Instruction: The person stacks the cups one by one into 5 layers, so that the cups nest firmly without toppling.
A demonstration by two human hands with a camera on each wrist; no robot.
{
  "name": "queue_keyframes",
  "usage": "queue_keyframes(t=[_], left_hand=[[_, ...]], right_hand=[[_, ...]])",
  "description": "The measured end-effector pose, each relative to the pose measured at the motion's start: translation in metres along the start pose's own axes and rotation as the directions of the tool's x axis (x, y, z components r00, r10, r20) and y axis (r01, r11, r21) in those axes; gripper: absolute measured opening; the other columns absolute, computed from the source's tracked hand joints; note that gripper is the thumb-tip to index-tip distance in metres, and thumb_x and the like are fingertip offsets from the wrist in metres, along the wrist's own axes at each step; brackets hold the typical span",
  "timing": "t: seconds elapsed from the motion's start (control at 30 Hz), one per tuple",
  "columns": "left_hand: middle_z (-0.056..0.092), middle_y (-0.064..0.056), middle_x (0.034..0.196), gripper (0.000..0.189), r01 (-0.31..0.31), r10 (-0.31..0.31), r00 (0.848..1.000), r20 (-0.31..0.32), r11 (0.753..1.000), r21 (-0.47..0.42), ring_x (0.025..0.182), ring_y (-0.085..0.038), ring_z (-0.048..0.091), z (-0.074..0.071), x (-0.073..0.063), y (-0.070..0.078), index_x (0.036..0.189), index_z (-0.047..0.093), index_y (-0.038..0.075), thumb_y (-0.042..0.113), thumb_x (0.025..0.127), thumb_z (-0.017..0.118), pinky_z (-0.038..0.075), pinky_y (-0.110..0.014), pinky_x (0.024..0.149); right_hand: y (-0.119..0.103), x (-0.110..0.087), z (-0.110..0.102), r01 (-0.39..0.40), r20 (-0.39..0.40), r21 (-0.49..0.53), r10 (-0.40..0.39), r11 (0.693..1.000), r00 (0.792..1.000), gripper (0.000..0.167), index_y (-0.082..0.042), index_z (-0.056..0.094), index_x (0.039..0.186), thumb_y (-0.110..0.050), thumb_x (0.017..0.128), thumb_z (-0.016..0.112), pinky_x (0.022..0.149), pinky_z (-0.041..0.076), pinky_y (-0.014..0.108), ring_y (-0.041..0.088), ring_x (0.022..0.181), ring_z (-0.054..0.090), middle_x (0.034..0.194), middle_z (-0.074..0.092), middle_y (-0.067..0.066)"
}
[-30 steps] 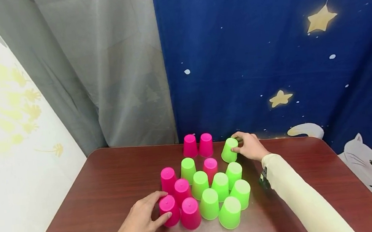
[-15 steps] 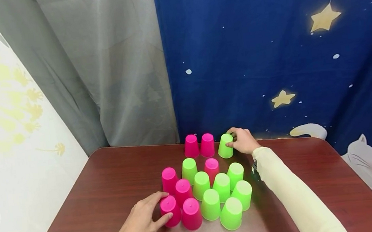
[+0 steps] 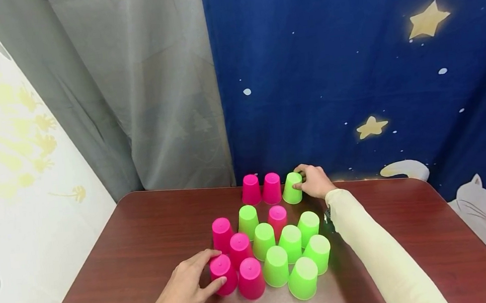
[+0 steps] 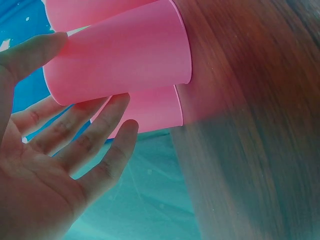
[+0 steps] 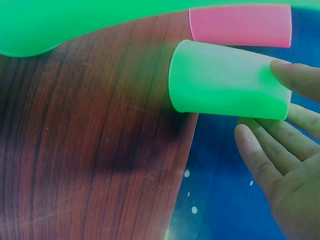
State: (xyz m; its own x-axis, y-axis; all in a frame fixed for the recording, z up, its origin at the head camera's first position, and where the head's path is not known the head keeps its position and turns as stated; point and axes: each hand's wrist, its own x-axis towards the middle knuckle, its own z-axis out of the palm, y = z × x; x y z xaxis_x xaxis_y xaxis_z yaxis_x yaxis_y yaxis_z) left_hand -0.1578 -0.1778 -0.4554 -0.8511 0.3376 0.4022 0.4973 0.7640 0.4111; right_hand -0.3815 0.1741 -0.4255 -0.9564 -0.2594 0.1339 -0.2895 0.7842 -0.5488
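Note:
Upside-down pink and green plastic cups stand grouped on the table. At the back of the group my right hand (image 3: 316, 183) holds a green cup (image 3: 291, 189) between thumb and fingers; it stands at the right end of a row with two pink cups (image 3: 272, 188). In the right wrist view the thumb presses near the base of this green cup (image 5: 225, 82), its rim at the tabletop. My left hand (image 3: 184, 288) is at the front left, thumb and fingers around a pink cup (image 3: 222, 273). In the left wrist view, the fingers pass behind that pink cup (image 4: 120, 55).
Between the hands stand several more cups, among them a green cup (image 3: 303, 278) at the front and a pink cup (image 3: 251, 279). The brown wooden table (image 3: 145, 242) ends at a grey curtain (image 3: 170, 105) and a blue starry curtain (image 3: 308, 89).
My right hand has moved left and slightly back with the green cup, bringing it from a tilt to upright beside the back pink cups. The left hand has stayed at its pink cup.

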Motion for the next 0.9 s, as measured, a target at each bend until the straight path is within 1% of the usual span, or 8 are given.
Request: queue_keyframes(t=[0.13, 0.37, 0.53, 0.63, 0.73, 0.77, 0.9], left_hand=[[0.069, 0.013, 0.107, 0.046, 0.011, -0.011, 1.0, 0.004, 1.0, 0.006, 0.092, -0.002, 0.067, 0.0, 0.0, 0.0, 0.117, 0.065, 0.018, 0.026, 0.077, 0.086, 0.059, -0.027, 0.081], [0.069, 0.012, 0.108, 0.05, 0.059, -0.06, 0.998, 0.024, 0.998, 0.02, 0.094, -0.002, 0.066, -0.002, 0.0, 0.001, 0.12, 0.064, 0.016, 0.028, 0.077, 0.086, 0.06, -0.028, 0.082], [0.069, 0.013, 0.108, 0.049, 0.077, -0.078, 0.997, 0.028, 0.997, 0.008, 0.093, -0.002, 0.066, -0.004, -0.001, 0.001, 0.12, 0.065, 0.016, 0.028, 0.077, 0.086, 0.06, -0.028, 0.082], [0.069, 0.014, 0.107, 0.048, 0.075, -0.075, 0.997, 0.022, 0.997, 0.004, 0.093, -0.002, 0.066, -0.006, -0.002, 0.001, 0.12, 0.066, 0.017, 0.027, 0.077, 0.086, 0.06, -0.028, 0.082], [0.069, 0.015, 0.107, 0.048, 0.089, -0.089, 0.996, 0.021, 0.996, 0.004, 0.094, -0.001, 0.067, -0.009, -0.005, -0.001, 0.12, 0.066, 0.017, 0.028, 0.078, 0.086, 0.06, -0.028, 0.082], [0.069, 0.015, 0.107, 0.049, 0.103, -0.103, 0.994, 0.022, 0.995, 0.005, 0.094, -0.001, 0.067, -0.01, -0.006, -0.002, 0.12, 0.066, 0.018, 0.029, 0.077, 0.086, 0.06, -0.028, 0.083], [0.068, 0.017, 0.105, 0.05, 0.116, -0.116, 0.993, -0.004, 0.993, 0.024, 0.091, 0.002, 0.065, -0.016, -0.01, -0.01, 0.12, 0.066, 0.018, 0.029, 0.076, 0.087, 0.06, -0.027, 0.081]], right_hand=[[-0.002, 0.0, 0.0, -0.015, 0.006, 0.015, 0.014, 1.0, 1.0, 0.044, 0.0, 0.062, 0.125, -0.017, 0.087, 0.077, 0.097, 0.054, 0.05, 0.036, 0.108, 0.068, 0.117, 0.071, 0.022], [-0.002, 0.001, -0.001, -0.03, 0.039, 0.029, 0.029, 0.999, 0.999, 0.06, 0.001, 0.053, 0.137, -0.019, 0.087, 0.078, 0.101, 0.054, 0.05, 0.039, 0.116, 0.067, 0.128, 0.066, 0.026], [0.0, -0.001, -0.003, -0.042, 0.06, 0.066, 0.038, 0.997, 0.997, 0.064, 0.002, 0.048, 0.141, -0.016, 0.087, 0.077, 0.102, 0.053, 0.052, 0.041, 0.119, 0.065, 0.132, 0.063, 0.028], [0.001, -0.007, -0.007, -0.047, 0.07, 0.067, 0.043, 0.997, 0.997, 0.064, 0.002, 0.047, 0.142, -0.016, 0.089, 0.075, 0.103, 0.052, 0.053, 0.042, 0.121, 0.064, 0.134, 0.061, 0.028], [0.002, -0.018, -0.015, -0.049, 0.083, 0.06, 0.044, 0.997, 0.996, 0.063, 0.002, 0.045, 0.144, -0.017, 0.091, 0.073, 0.104, 0.051, 0.055, 0.044, 0.124, 0.061, 0.137, 0.058, 0.029], [0.002, -0.022, -0.018, -0.045, 0.086, 0.056, 0.04, 0.997, 0.995, 0.063, 0.002, 0.044, 0.144, -0.017, 0.091, 0.073, 0.104, 0.05, 0.056, 0.045, 0.124, 0.061, 0.138, 0.058, 0.029], [0.004, -0.034, -0.03, -0.021, 0.102, 0.041, 0.017, 0.999, 0.995, 0.062, 0.001, 0.044, 0.144, -0.019, 0.092, 0.071, 0.103, 0.051, 0.056, 0.045, 0.126, 0.059, 0.141, 0.055, 0.028]])
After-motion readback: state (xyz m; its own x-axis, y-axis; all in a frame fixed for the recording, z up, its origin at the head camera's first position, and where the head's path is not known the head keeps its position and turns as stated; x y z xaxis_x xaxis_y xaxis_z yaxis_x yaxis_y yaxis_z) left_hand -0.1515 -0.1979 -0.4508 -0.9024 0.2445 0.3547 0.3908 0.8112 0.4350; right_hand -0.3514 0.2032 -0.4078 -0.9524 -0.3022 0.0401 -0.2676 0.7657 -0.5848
